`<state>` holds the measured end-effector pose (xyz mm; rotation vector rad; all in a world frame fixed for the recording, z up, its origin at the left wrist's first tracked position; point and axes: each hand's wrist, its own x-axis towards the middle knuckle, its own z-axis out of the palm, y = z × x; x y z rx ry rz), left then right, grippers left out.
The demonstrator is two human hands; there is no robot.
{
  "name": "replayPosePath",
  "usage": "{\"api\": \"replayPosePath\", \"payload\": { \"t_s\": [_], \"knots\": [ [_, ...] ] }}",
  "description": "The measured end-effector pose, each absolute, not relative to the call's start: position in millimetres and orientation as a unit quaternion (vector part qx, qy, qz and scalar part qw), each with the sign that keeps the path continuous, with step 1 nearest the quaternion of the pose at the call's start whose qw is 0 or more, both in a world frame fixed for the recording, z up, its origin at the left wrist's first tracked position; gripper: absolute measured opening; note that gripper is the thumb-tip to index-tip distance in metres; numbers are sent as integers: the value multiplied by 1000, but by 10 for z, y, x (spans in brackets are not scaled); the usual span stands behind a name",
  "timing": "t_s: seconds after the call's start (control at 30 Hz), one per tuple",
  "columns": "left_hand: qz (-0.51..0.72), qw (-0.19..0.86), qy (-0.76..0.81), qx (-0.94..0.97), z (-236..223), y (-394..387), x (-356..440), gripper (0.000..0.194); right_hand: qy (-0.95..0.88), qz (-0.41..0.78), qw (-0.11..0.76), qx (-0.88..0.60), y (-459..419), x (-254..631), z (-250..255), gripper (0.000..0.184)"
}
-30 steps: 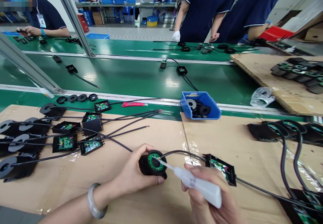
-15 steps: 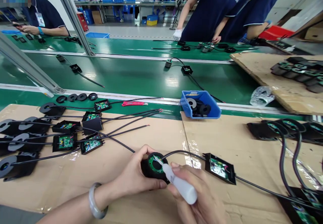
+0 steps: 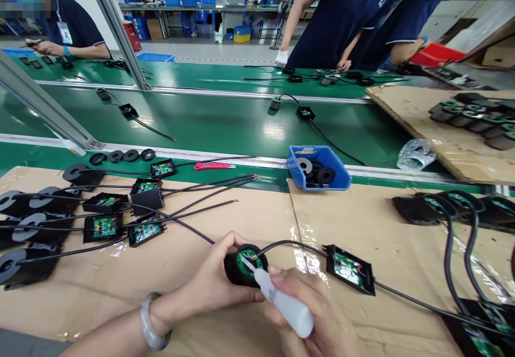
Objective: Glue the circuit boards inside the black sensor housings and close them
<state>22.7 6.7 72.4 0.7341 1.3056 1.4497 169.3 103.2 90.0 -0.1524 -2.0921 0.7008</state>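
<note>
My left hand (image 3: 219,276) is wrapped round a black round housing (image 3: 237,277) whose open end shows a green ring-shaped circuit board (image 3: 243,265). In my right hand (image 3: 317,303) is a white squeeze bottle (image 3: 284,302), tilted so its thin nozzle points down at the board. Whether the tip touches the board I cannot tell. A black cable runs from the housing to an open black box (image 3: 350,269) with a green circuit board inside. That box lies on the cardboard to the right of my hands, and another cable leaves its far end.
Several cabled housings (image 3: 32,263) and open circuit boxes (image 3: 102,227) lie at left. A red utility knife (image 3: 213,166) and a blue bin (image 3: 319,177) of black rings stand near the belt (image 3: 209,123). More units (image 3: 483,319) lie at right. Co-workers stand across the belt.
The bottle's nozzle has shifted slightly left and down over the circuit board. On the belt, the cabled units have moved a little to the right. My left hand stays put.
</note>
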Motion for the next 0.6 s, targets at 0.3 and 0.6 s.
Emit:
{"api": "replayPosePath", "payload": {
  "t_s": [0.3,0.6],
  "knots": [
    [594,504,554,294,738,85,221,51,-868,244,428,-62,1097,1700,883,22],
    [491,260,707,437,545,103,176,50,-697,385,573,-193,1395,1796,927,17]
  ]
}}
